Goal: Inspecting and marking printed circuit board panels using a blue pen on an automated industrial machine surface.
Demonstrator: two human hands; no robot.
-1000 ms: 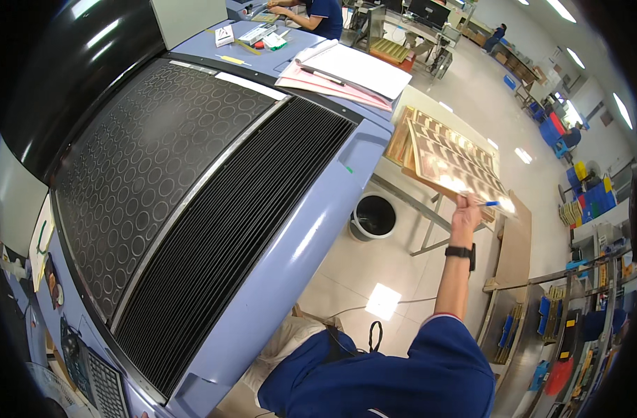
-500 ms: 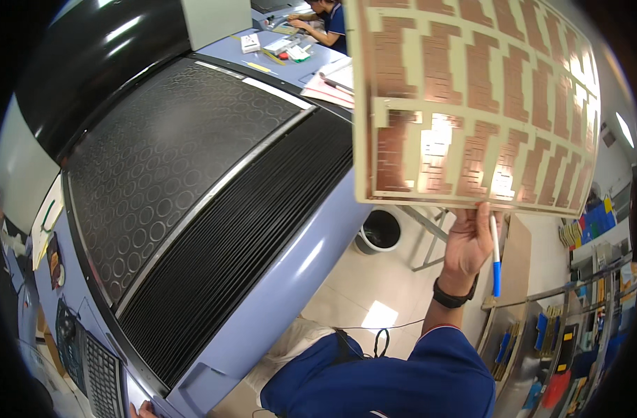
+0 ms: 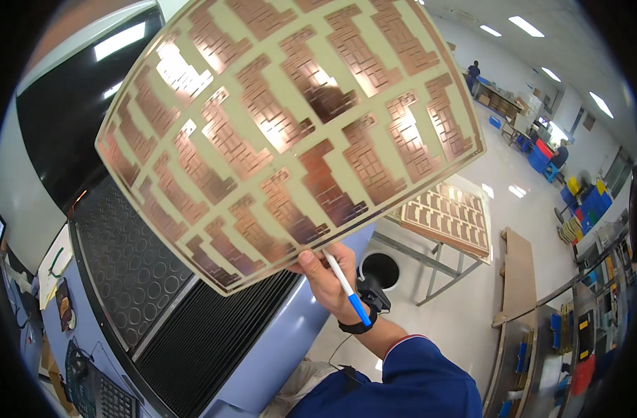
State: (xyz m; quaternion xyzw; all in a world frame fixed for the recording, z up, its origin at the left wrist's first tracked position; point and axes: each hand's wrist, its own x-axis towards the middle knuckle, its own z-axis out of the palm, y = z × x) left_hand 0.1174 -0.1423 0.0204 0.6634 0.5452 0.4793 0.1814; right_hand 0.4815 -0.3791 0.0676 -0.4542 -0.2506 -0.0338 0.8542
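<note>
Head view | right hand (image 3: 323,277) fingers pinch thin flexible cream sheet patterned with copper pads (image 3: 290,132) at bottom edge, plus blue-white pen (image 3: 347,288) | left hand unseen | risk: one-edge grip, sheet may buckle or slip

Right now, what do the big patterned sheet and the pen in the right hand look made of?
The sheet looks like a thin pale laminate carrying shiny copper-coloured patches, probably metal foil, since they mirror the ceiling lights; it bows slightly. The pen in the right hand looks like smooth white and blue plastic.
</note>
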